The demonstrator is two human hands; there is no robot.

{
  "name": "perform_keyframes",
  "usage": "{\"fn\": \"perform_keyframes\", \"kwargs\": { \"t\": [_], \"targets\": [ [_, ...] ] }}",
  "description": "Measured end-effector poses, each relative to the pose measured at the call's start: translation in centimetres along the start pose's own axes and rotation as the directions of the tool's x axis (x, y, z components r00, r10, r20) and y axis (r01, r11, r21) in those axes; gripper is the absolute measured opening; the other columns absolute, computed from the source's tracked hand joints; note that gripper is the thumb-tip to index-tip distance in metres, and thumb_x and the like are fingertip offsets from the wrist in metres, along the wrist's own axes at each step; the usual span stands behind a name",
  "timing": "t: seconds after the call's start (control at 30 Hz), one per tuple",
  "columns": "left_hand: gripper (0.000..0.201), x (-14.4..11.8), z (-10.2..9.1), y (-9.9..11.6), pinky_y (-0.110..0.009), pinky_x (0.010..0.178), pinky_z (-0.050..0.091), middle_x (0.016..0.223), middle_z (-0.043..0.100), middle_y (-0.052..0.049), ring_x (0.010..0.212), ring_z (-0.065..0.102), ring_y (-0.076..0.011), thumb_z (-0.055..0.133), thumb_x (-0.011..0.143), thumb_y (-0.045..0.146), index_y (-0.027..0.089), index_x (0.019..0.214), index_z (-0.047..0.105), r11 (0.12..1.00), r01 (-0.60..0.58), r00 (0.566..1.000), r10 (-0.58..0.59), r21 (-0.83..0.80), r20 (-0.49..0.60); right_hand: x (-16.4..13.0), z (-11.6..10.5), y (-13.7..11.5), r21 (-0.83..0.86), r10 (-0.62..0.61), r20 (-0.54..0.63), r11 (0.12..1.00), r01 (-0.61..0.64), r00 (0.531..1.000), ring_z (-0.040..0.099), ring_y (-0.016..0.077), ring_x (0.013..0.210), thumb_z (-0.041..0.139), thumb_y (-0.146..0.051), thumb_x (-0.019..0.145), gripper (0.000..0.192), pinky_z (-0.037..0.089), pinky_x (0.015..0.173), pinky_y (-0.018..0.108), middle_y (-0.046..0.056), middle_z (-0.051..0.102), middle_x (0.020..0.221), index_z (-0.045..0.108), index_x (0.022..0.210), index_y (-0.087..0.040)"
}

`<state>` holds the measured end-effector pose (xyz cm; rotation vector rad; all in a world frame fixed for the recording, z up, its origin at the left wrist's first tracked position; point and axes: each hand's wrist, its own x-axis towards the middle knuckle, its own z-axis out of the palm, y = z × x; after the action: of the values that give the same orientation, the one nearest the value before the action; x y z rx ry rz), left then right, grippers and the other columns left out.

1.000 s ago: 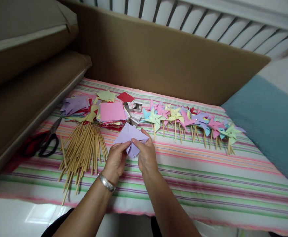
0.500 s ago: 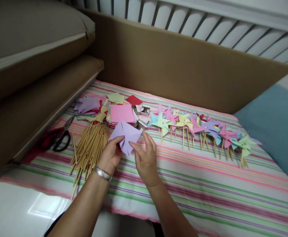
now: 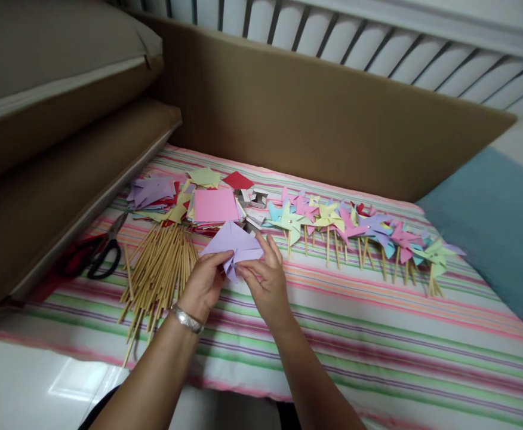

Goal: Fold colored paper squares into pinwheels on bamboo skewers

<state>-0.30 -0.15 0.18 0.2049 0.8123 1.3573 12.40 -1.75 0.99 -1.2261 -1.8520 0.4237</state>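
A lilac paper square (image 3: 231, 240) with slits cut in from its corners is held up above the striped cloth (image 3: 378, 334). My left hand (image 3: 205, 283) pinches it near the middle, thumb on top. At its near right side my right hand (image 3: 265, 280) grips a corner between thumb and forefinger, the other fingers raised. Paper near the centre is bent inward. Just behind lies a stack of paper squares (image 3: 217, 205), pink on top. To the left of my left hand is a fanned pile of wooden sticks (image 3: 158, 275).
Several finished paper pinwheels (image 3: 328, 216) on sticks lie in a row at the right. Black-handled scissors (image 3: 104, 254) rest at the left beside cut paper pieces (image 3: 151, 192). Small open boxes (image 3: 257, 198) stand behind the stack. Brown cushions (image 3: 86, 143) and a brown panel (image 3: 310, 113) border the cloth.
My right thumb and forefinger have closed on the lilac paper, and its near part is now folded inward toward the centre. The view has shifted slightly.
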Motion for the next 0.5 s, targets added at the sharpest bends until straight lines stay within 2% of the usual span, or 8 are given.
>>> {"fn": "perform_keyframes", "kwargs": {
  "t": [0.13,0.23,0.33,0.5],
  "targets": [
    [0.008,-0.41,0.37,-0.53,-0.020,0.061,0.045,0.060,0.069,-0.002,0.058,0.060,-0.0099,0.075,0.053,0.009,0.011,0.059,0.069,0.999,-0.018,0.999,0.017,0.029,0.045,0.28,-0.15,0.01,0.114,0.208,-0.010,0.972,-0.206,0.978,0.026,0.0272,0.134,0.066,-0.025,0.073,0.005,0.029,0.104,0.049,0.005,0.044,0.138,0.070,0.070,-0.023],
    [0.007,-0.57,0.49,-0.81,-0.022,0.063,0.045,0.060,0.069,-0.002,0.060,0.060,-0.0106,0.075,0.053,0.010,0.012,0.058,0.070,0.998,-0.021,0.997,0.017,0.052,0.078,0.48,-0.27,0.01,0.247,0.362,0.025,0.901,-0.357,0.932,0.024,0.0277,0.134,0.067,-0.027,0.069,0.005,0.047,0.088,0.042,0.005,0.043,0.139,0.069,0.067,-0.023],
    [0.006,-0.65,0.61,-0.98,-0.022,0.064,0.045,0.060,0.069,-0.002,0.060,0.060,-0.0105,0.075,0.054,0.011,0.012,0.058,0.070,0.998,-0.024,0.996,0.019,0.056,0.090,0.66,-0.42,-0.15,0.295,0.449,0.057,0.846,-0.444,0.892,0.023,0.0275,0.135,0.067,-0.029,0.068,0.009,0.052,0.076,0.035,0.008,0.042,0.139,0.067,0.065,-0.021],
    [0.006,-0.78,0.85,-1.09,-0.021,0.064,0.045,0.061,0.070,-0.002,0.061,0.061,-0.0104,0.075,0.056,0.012,0.012,0.058,0.070,0.998,-0.022,0.993,0.014,0.062,0.119,0.99,-0.61,-0.22,0.242,0.482,0.043,0.845,-0.477,0.875,0.029,0.0277,0.132,0.066,-0.029,0.067,0.010,0.044,0.091,0.039,0.012,0.045,0.136,0.067,0.063,-0.019]
  ]
}}
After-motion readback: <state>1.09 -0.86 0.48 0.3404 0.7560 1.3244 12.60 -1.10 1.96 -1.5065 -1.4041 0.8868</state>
